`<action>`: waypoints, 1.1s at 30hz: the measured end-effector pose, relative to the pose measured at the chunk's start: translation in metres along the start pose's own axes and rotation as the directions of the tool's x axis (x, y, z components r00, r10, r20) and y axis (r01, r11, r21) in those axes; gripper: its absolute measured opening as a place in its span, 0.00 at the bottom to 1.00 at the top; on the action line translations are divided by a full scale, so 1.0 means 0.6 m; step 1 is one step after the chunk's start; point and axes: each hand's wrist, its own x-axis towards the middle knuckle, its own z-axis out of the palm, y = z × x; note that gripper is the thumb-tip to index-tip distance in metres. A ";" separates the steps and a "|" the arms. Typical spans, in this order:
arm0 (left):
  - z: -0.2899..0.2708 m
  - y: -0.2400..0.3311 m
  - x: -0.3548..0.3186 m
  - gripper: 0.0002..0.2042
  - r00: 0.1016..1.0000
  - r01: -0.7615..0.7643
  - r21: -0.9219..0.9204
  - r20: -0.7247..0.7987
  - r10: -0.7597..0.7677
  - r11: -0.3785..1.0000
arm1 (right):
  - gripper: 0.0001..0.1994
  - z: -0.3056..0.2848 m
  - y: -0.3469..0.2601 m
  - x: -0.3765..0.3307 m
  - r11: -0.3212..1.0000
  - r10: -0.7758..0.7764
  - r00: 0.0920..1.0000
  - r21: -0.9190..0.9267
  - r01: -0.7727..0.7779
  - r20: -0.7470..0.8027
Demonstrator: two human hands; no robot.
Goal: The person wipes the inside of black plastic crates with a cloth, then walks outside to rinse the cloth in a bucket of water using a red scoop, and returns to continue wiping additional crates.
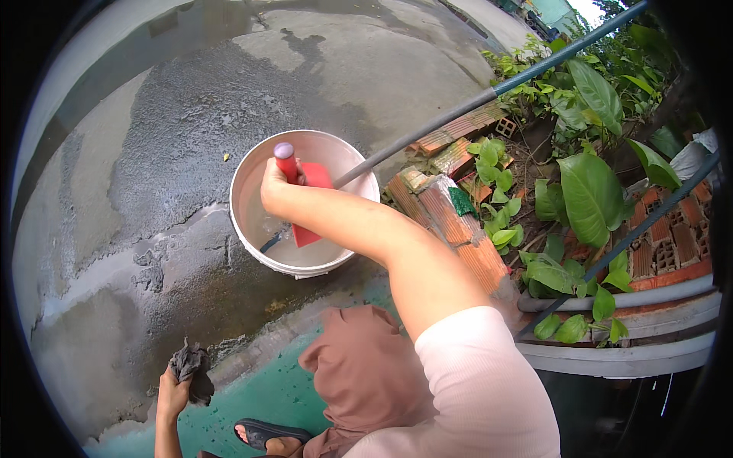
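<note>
A white round bucket point(239, 217) with some cloudy water in it stands on the wet concrete. My right hand point(276, 185) is over the bucket, closed round the red handle point(285, 162) of a flat red plastic tool that looks like a dustpan point(311, 200). Its wide part hangs down inside the bucket, partly behind my forearm. At the lower left, my left hand point(172, 393) grips a crumpled dark grey rag point(191, 368), apart from the bucket. A grey and teal pole or hose point(427, 135) slants into the bucket from the upper right; its lower end is hidden.
Red bricks point(458, 221) and leafy plants point(588, 191) border the bucket's right side. A second dark blue pole point(649, 231) crosses the plants. Beneath me is a green floor point(282, 382), where my sandalled foot point(263, 435) rests. Wet concrete point(206, 99) spreads ahead.
</note>
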 end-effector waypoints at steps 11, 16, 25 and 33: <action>0.035 -0.002 -0.056 0.12 0.999 0.031 -0.062 -0.027 -0.032 0.998 | 0.09 0.060 -0.164 0.091 0.994 -0.092 0.970 0.038 0.103 -0.226; 0.020 0.007 -0.029 0.15 0.994 0.093 0.105 0.049 -0.098 0.990 | 0.17 0.222 -0.078 0.036 0.678 0.292 0.854 0.723 0.133 -0.431; -0.021 -0.036 -0.013 0.15 0.989 -0.048 0.053 -0.138 0.055 0.997 | 0.17 0.257 0.036 -0.141 0.085 0.494 0.856 0.988 0.126 -0.152; -0.143 -0.096 0.071 0.16 0.841 0.125 0.413 -0.526 0.124 0.902 | 0.14 0.137 0.104 -0.250 0.183 0.718 0.462 0.781 0.597 -0.521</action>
